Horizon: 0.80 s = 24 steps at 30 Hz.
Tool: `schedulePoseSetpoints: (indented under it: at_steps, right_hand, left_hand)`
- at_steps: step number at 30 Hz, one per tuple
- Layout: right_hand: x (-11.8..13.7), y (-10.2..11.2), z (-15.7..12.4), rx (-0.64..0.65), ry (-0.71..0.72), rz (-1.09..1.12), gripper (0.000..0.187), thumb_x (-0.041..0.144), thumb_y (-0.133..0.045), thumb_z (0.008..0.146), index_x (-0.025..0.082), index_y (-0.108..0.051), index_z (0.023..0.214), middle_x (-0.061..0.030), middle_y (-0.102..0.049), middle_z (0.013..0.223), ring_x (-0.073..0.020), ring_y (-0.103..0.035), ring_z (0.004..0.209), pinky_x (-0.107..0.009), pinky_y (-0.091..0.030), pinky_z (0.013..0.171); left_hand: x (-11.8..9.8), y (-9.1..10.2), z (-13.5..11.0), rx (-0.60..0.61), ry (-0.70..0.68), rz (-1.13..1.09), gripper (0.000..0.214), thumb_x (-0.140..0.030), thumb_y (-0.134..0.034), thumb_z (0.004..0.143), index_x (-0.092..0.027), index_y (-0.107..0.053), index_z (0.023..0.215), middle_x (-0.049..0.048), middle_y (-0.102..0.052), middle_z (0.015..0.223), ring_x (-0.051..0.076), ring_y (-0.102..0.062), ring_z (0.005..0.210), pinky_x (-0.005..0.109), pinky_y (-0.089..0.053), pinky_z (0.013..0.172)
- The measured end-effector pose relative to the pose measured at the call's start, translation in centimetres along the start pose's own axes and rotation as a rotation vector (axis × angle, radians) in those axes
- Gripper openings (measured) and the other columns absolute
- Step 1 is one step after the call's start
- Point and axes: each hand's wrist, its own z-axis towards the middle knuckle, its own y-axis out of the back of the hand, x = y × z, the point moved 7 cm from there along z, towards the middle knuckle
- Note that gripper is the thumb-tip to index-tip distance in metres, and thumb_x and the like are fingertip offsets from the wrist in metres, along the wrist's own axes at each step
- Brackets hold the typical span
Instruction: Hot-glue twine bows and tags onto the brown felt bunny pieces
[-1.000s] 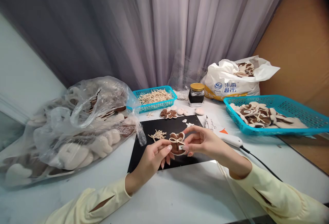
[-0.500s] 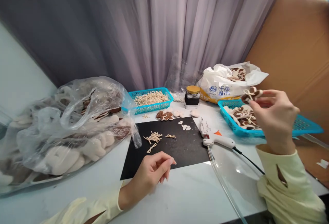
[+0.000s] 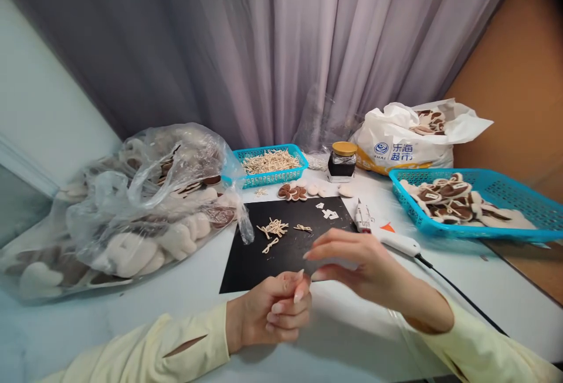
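My left hand (image 3: 281,307) is closed in front of the black mat (image 3: 248,271), its thumb and index finger pinched together; whatever may be between them is hidden. Beside it, my right hand (image 3: 369,268) reaches in with thumb and fingers apart and nothing visible in them. A small heap of cream cord bows (image 3: 273,229) lies on the mat, with two single bows near it. White paper bits (image 3: 328,213) are at the mat's far right. Partly behind my right hand lies a white glue gun (image 3: 364,219). Brown and cream plush pieces (image 3: 292,192) sit beyond the mat.
At right stands a blue basket (image 3: 479,233) of plush pieces, with a white shopping bag (image 3: 382,154) behind. A blue basket of cords (image 3: 272,180) and a yellow-lidded jar (image 3: 342,166) are at the back. A big clear bag (image 3: 149,195) fills the left. The gun's cable (image 3: 461,298) trails right.
My right hand has come from above the right basket to beside my left hand, and no longer holds the brown plush piece with a bow. My view has turned slightly left.
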Motion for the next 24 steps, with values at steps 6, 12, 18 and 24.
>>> schedulePoseSetpoints:
  at_steps: [6, 12, 18, 24]
  right_hand:
    - [0.5, -2.0, -0.4, 0.018, 0.043, 0.152, 0.015, 0.01, -0.051, 0.088, 0.014, -0.063, 0.097, -0.0079, -0.064, 0.087, -0.0113, -0.06, 0.078, -0.02, -0.05, 0.068]
    - [1.3, -2.0, -0.8, -0.003, 0.145, 0.058, 0.021, 0.003, -0.045, 0.087, 0.013, -0.059, 0.099, -0.0094, -0.063, 0.087, -0.0141, -0.056, 0.077, -0.025, -0.048, 0.066]
    - [2.4, -2.1, -0.9, 0.022, 0.256, -0.151, 0.024, 0.0, -0.04, 0.086, 0.01, -0.057, 0.101, -0.0117, -0.063, 0.083, -0.0171, -0.055, 0.073, -0.029, -0.047, 0.061]
    - [1.3, -1.0, -0.9, -0.071, 0.142, -0.097, 0.02, 0.009, -0.041, 0.09, 0.013, -0.057, 0.101, -0.0098, -0.062, 0.084, -0.0146, -0.057, 0.072, -0.025, -0.049, 0.06]
  left_hand:
    - [0.6, -0.2, -0.1, 0.093, 0.038, -0.052, 0.022, -0.024, -0.057, 0.083, -0.013, -0.06, 0.064, -0.0079, -0.029, 0.037, 0.005, -0.011, 0.03, 0.013, -0.012, 0.027]
    - [0.9, -0.5, 0.0, 0.104, 0.061, -0.032, 0.019, -0.017, -0.054, 0.082, -0.014, -0.059, 0.064, -0.0072, -0.03, 0.035, 0.006, -0.011, 0.03, 0.014, -0.012, 0.027]
    - [0.7, -0.3, 0.0, 0.08, 0.05, 0.002, 0.019, -0.019, -0.055, 0.083, -0.015, -0.058, 0.065, -0.0067, -0.032, 0.035, 0.006, -0.015, 0.031, 0.015, -0.013, 0.029]
    - [0.1, -0.2, 0.1, 0.019, -0.016, 0.019, 0.016, -0.02, -0.058, 0.082, -0.015, -0.06, 0.068, -0.0074, -0.031, 0.035, 0.006, -0.013, 0.032, 0.014, -0.013, 0.03]
